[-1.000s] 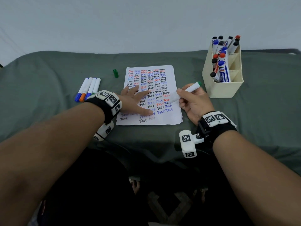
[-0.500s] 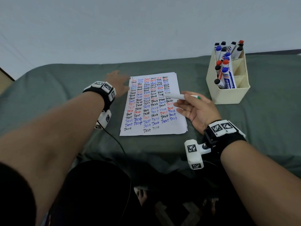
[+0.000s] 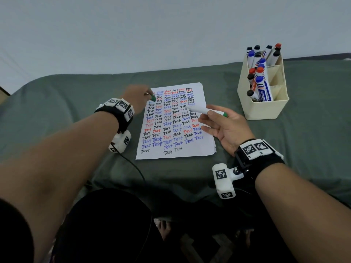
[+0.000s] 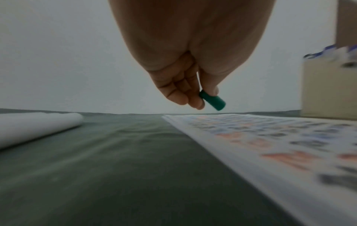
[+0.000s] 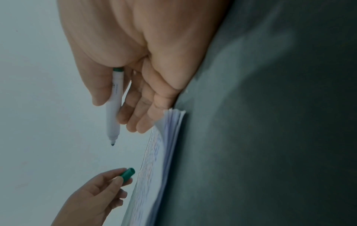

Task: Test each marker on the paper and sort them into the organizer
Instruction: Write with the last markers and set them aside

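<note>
Left hand [image 3: 137, 97]: pinching the small green plastic cap [image 3: 152, 99] over the paper's far left corner.
White test paper [image 3: 176, 149]: lying between both hands.
Right hand [image 3: 226, 128]: gripping the white green-tipped marker [image 3: 203, 110], its bare tip pointing left toward the cap.
Beige plastic organizer [image 3: 264, 109]: standing right.

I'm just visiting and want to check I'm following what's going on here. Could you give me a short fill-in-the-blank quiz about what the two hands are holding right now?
1. The left hand pinches a small cap whose colour is ____.
2. The uncapped marker is held by the ____ hand.
3. The word written over and over on the paper is ____.
4. The cream organizer stands on the ____ side of the paper.

Missing words: green; right; Test; right
</note>
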A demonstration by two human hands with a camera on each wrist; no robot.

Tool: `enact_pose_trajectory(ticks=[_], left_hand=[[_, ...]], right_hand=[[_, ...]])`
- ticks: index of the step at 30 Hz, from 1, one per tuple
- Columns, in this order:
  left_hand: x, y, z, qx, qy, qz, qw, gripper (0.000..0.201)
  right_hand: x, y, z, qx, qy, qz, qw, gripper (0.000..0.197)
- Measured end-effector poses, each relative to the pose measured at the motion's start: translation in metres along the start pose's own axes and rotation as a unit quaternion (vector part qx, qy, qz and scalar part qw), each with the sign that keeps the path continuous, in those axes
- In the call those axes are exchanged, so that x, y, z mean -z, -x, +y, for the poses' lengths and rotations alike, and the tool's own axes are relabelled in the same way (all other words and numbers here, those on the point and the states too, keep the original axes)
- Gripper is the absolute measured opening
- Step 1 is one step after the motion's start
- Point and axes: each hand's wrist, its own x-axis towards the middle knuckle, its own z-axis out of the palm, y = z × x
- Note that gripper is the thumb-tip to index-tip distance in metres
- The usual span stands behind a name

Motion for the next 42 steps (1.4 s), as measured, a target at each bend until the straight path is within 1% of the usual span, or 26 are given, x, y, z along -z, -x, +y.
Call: enact_pose_trajectory(ticks=[3, 6, 11, 15, 19, 22, 28, 30, 33, 36, 39, 42], left_hand=[[-0.002, 0.017, 0.020, -0.050, 0.066, -0.025, 0.996, 0.019], [-0.006, 0.030, 0.036, -0.080, 0.114, -0.050, 0.989, 0.013], [-0.008, 0.044, 0.053, -0.098, 0.164, -0.056, 0.980, 0.011], [-0.005, 0.048, 0.060, -0.113, 0.176, -0.054, 0.976, 0.011], [-0.005, 0.050, 0.069, -0.126, 0.192, -0.075, 0.970, 0.013], [-0.008, 0.050, 0.073, -0.125, 0.195, -0.077, 0.970, 0.014], [-0.008, 0.049, 0.077, -0.125, 0.177, -0.084, 0.973, 0.012], [-0.007, 0.049, 0.079, -0.126, 0.160, -0.082, 0.976, 0.012], [-0.004, 0.050, 0.080, -0.128, 0.162, -0.071, 0.976, 0.013], [0.001, 0.053, 0.080, -0.151, 0.123, -0.075, 0.978, 0.002], [0.003, 0.055, 0.081, -0.199, 0.056, -0.084, 0.975, 0.018], [0.002, 0.057, 0.081, -0.234, 0.025, -0.056, 0.970, 0.023]], right_hand=[[-0.001, 0.000, 0.000, 0.003, -0.002, 0.002, 1.000, 0.028], [-0.001, 0.001, -0.001, 0.004, -0.001, 0.004, 1.000, 0.027], [-0.002, 0.002, -0.001, 0.003, 0.011, 0.004, 1.000, 0.024], [-0.002, 0.002, -0.001, 0.000, 0.021, 0.004, 1.000, 0.024], [-0.003, 0.003, -0.001, 0.000, 0.031, -0.001, 1.000, 0.026], [-0.003, 0.003, -0.001, 0.004, 0.029, 0.002, 1.000, 0.025], [-0.003, 0.003, -0.001, 0.011, 0.027, 0.002, 1.000, 0.024], [-0.004, 0.003, 0.000, 0.013, 0.032, 0.001, 0.999, 0.024], [-0.006, 0.004, -0.001, 0.015, 0.042, -0.002, 0.999, 0.023], [-0.007, 0.004, -0.002, 0.018, 0.051, -0.009, 0.998, 0.023], [-0.006, 0.004, -0.001, 0.023, 0.064, -0.014, 0.998, 0.024], [-0.006, 0.004, 0.001, 0.029, 0.082, -0.024, 0.996, 0.027]])
